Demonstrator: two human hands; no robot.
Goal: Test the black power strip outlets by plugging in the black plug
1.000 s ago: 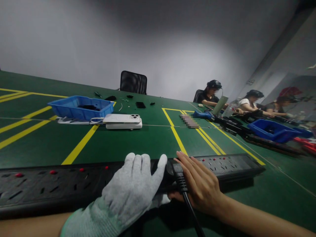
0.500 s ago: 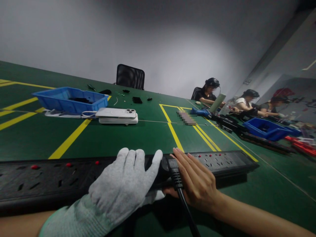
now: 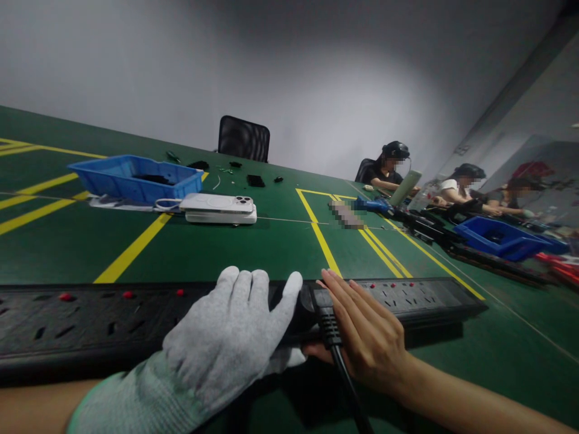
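Observation:
A long black power strip [image 3: 145, 319] with red switches lies across the front of the table, its sockets facing up. My left hand [image 3: 226, 331], in a grey-white glove with a green cuff, wraps around its middle, fingers over the top and thumb along the near side. A black plug [image 3: 323, 298] sits at the strip between my two hands, and its cable [image 3: 346, 386] runs down towards me. Right beside the plug, my bare right hand [image 3: 366, 328] grips the strip, fingers over the top and thumb low in front. Both palms are hidden.
Beyond the strip are a white phone [image 3: 219, 203] on a white block, a blue tray [image 3: 149, 187] and small black parts [image 3: 256, 181]. At right stand another blue tray [image 3: 502, 238] and black equipment. Several people sit there; one [image 3: 391, 169] wears a black cap.
The whole view has shifted slightly, with the background moving a little right. Both hands keep their hold on the power strip beside the plug.

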